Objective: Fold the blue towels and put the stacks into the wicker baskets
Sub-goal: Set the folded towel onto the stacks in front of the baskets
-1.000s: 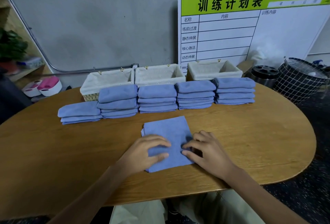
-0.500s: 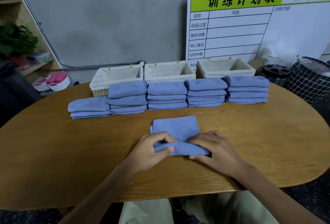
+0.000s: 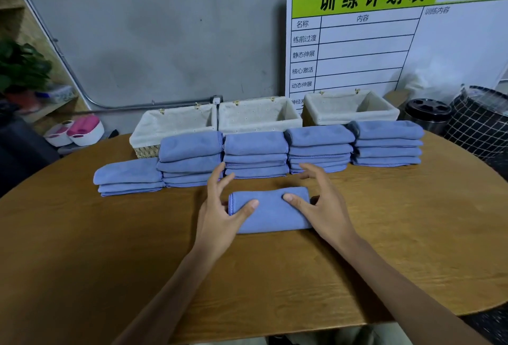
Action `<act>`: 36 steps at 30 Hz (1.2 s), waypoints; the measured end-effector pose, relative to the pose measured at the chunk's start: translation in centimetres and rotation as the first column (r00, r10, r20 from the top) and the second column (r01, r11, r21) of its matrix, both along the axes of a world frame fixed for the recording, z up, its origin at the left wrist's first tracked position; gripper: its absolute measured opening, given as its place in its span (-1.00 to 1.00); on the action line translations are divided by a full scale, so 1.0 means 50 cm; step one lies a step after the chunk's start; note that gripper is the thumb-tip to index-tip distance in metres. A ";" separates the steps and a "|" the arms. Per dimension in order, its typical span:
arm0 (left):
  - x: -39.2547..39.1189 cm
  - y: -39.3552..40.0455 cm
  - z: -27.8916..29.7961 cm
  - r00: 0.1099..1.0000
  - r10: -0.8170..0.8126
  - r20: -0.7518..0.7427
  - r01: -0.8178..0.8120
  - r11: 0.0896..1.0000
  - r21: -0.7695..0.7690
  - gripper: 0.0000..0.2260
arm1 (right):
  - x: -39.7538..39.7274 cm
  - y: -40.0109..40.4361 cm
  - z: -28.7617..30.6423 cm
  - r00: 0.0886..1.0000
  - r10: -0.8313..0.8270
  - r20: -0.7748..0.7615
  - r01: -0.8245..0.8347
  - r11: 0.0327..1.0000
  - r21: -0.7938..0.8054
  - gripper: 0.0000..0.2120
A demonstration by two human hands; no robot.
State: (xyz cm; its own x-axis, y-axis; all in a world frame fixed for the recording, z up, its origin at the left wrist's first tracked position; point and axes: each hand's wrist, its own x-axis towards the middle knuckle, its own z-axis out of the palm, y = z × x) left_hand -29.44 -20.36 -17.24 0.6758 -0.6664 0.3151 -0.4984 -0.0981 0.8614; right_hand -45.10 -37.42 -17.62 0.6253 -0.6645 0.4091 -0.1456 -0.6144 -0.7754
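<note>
Wooden and oval, the surface (image 3: pixel 82 248) sits against a grey wall, and at its middle the person's two hands frame one folded blue towel (image 3: pixel 270 211). The left hand (image 3: pixel 220 212) has its fingers (image 3: pixel 217 180) spread and raised, only the thumb resting on the towel's left part; the right hand (image 3: pixel 321 207) mirrors it, fingers loose and lifted, thumb touching the right part. Neither hand grips the cloth. Half a second ago both hands were bent over the near edge, rolling it up and away from the person; a second ago the towel lay as a flat square under their palms. It now lies as a narrow, doubled bar, long side across the surface, with the fold complete and the hands opened off it.

Just beyond the fingers runs a row of five towel stacks (image 3: pixel 255 156), unchanged: a low one at far left, four taller ones side by side to its right. Behind them stand three wicker baskets (image 3: pixel 176 125) with pale cloth liners, no towels visible inside. A white board with a green header (image 3: pixel 384 28) leans on the wall behind the right basket. A black wire-grid bin (image 3: pixel 478 122) and a dark round container (image 3: pixel 427 114) stand at right, a potted plant (image 3: pixel 22 67) on a shelf at left.
</note>
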 end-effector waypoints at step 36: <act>0.007 0.008 0.072 0.870 0.082 0.485 -0.369 0.761 0.534 -0.30 | 0.018 0.008 0.049 0.883 -0.027 -0.469 0.088 0.990 0.110 -0.48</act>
